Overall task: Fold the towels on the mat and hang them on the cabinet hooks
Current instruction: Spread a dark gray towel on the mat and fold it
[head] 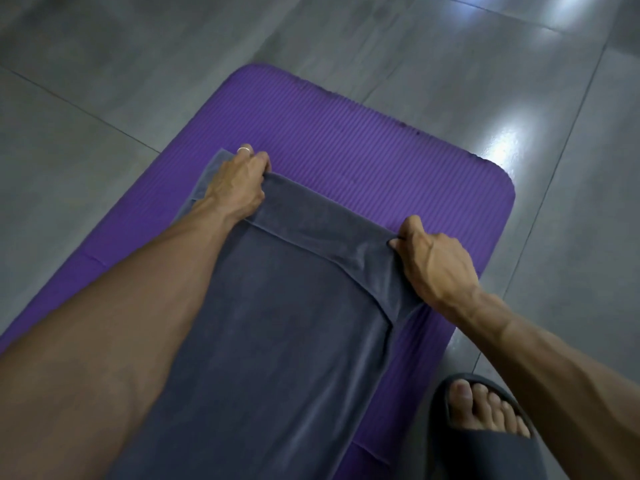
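A dark grey towel (277,323) lies lengthwise on a purple ribbed mat (363,150). Its far end is doubled back into a narrow folded band. My left hand (239,181), with a ring on one finger, grips the far left corner of that band. My right hand (436,261) pinches the far right corner, thumb on top. A lower layer of the towel shows to the left of my left hand. Both forearms reach over the towel. No cabinet or hooks are in view.
Grey tiled floor (104,81) surrounds the mat, with bright light reflections at the upper right. My foot in a dark slide sandal (485,427) stands on the floor at the mat's right edge.
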Tool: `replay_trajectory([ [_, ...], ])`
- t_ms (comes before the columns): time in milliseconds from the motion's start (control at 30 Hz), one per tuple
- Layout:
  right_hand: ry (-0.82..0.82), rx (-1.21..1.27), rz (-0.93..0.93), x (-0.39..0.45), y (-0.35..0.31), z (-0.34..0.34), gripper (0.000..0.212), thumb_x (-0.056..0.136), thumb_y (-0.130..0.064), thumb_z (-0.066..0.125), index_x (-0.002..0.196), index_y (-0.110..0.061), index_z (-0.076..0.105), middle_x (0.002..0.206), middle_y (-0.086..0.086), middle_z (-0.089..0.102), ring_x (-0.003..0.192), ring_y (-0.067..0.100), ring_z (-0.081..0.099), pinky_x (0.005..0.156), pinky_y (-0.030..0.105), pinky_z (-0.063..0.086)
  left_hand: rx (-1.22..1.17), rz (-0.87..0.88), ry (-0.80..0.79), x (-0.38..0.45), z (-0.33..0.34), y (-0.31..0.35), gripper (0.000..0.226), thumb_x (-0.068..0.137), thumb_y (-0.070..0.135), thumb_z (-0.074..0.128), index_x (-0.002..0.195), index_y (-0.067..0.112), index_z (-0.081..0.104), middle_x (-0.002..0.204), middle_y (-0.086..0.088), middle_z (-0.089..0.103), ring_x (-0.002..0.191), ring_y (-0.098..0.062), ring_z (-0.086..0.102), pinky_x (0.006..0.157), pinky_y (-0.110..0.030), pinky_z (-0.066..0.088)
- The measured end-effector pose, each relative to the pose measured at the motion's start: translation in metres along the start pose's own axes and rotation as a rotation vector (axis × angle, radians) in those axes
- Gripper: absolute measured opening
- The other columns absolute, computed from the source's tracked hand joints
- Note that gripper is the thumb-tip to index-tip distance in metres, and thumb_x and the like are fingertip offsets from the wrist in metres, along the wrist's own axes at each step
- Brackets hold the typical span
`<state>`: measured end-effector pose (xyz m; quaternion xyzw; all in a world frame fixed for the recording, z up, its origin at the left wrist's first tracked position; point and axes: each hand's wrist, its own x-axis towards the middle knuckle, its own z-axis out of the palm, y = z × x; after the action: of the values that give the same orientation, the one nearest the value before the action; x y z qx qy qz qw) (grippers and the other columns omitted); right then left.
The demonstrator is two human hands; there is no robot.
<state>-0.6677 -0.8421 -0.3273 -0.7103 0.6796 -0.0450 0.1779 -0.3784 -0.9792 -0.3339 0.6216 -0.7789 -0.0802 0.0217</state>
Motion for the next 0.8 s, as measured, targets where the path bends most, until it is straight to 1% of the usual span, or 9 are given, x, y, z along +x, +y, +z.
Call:
replay_trajectory([
  [100,-0.095,-0.113,-0.019,0.017,0.014,-0.007,0.044,0.097,-0.058,0.031,0.099,-0.015,0.040,0.079,0.015,0.063,0.078,0.039,0.061,0.064,0.042,0.048,-0.005,0.002,-0.026,0.001,0.002,0.007,0.022,0.088,-0.003,0.050,0.108,0.007,0.054,0.115,-0.016,0.047,0.083,-0.032,0.055,0.069,-0.039,0.043],
  [200,-0.115,-0.246,-0.008,0.024,0.021,-0.007,0.050,0.097,-0.061,0.023,0.099,-0.015,0.043,0.082,0.014,0.063,0.079,0.037,0.063,0.065,0.041,0.046,0.009,-0.028,0.012,-0.016,0.014,0.020,0.043,0.093,0.010,0.051,0.135,0.005,0.043,0.140,-0.019,0.036,0.110,-0.039,0.050,0.085,-0.050,0.045],
  [300,0.166,-0.302,-0.046,0.019,0.000,0.000,0.045,0.098,-0.047,0.025,0.102,-0.012,0.054,0.095,0.014,0.063,0.086,0.035,0.060,0.074,0.043,0.043,0.006,-0.039,0.014,-0.045,0.032,0.037,0.063,0.098,0.040,0.042,0.151,0.010,0.024,0.157,-0.015,0.020,0.141,-0.037,0.023,0.112,-0.054,0.023],
  [367,0.206,-0.198,-0.101,0.020,-0.037,0.013,0.051,0.095,-0.044,0.028,0.118,-0.008,0.055,0.120,0.017,0.059,0.108,0.035,0.055,0.088,0.048,0.042,0.000,-0.025,-0.088,-0.054,0.047,0.043,0.073,0.096,0.056,0.027,0.155,0.017,0.010,0.162,-0.009,0.006,0.148,-0.034,0.000,0.117,-0.056,0.002],
  [433,0.020,-0.032,-0.063,0.024,-0.075,0.032,0.065,0.099,-0.046,0.025,0.148,-0.004,0.029,0.157,0.018,0.025,0.144,0.032,0.024,0.115,0.049,0.023,0.051,-0.007,-0.144,-0.056,0.059,0.041,0.079,0.089,0.068,0.012,0.154,0.025,-0.002,0.163,-0.003,-0.006,0.147,-0.034,-0.013,0.115,-0.060,-0.008],
  [500,-0.156,-0.028,-0.012,0.017,-0.093,0.054,0.073,0.100,-0.052,0.018,0.154,-0.008,-0.003,0.162,0.011,-0.012,0.149,0.026,-0.013,0.120,0.049,-0.006,0.094,-0.014,-0.158,-0.052,0.060,0.030,0.080,0.085,0.076,0.008,0.152,0.036,-0.010,0.162,-0.001,-0.013,0.145,-0.038,-0.019,0.111,-0.063,-0.011],
  [533,-0.170,-0.067,-0.023,0.010,-0.088,0.062,0.075,0.099,-0.055,0.015,0.153,-0.009,-0.008,0.161,0.010,-0.018,0.148,0.025,-0.020,0.118,0.050,-0.012,0.107,-0.029,-0.161,-0.049,0.058,0.023,0.079,0.084,0.078,0.010,0.150,0.041,-0.013,0.161,-0.002,-0.015,0.144,-0.039,-0.019,0.110,-0.064,-0.012],
  [633,-0.121,-0.202,-0.105,-0.018,-0.043,0.065,0.075,0.096,-0.058,0.016,0.155,-0.012,0.008,0.163,0.009,-0.001,0.150,0.028,-0.007,0.118,0.052,-0.007,0.117,-0.073,-0.198,-0.039,0.050,0.001,0.079,0.081,0.080,0.007,0.147,0.045,-0.018,0.161,-0.004,-0.018,0.143,-0.041,-0.020,0.111,-0.066,-0.010],
  [800,-0.085,-0.219,-0.106,-0.047,0.009,0.044,0.072,0.097,-0.056,0.015,0.150,-0.010,0.032,0.158,0.014,0.027,0.145,0.032,0.026,0.114,0.050,0.025,0.087,-0.130,-0.293,-0.027,0.034,0.002,0.065,0.092,0.068,0.009,0.148,0.045,-0.015,0.160,-0.001,-0.019,0.143,-0.044,-0.020,0.112,-0.066,-0.008],
])
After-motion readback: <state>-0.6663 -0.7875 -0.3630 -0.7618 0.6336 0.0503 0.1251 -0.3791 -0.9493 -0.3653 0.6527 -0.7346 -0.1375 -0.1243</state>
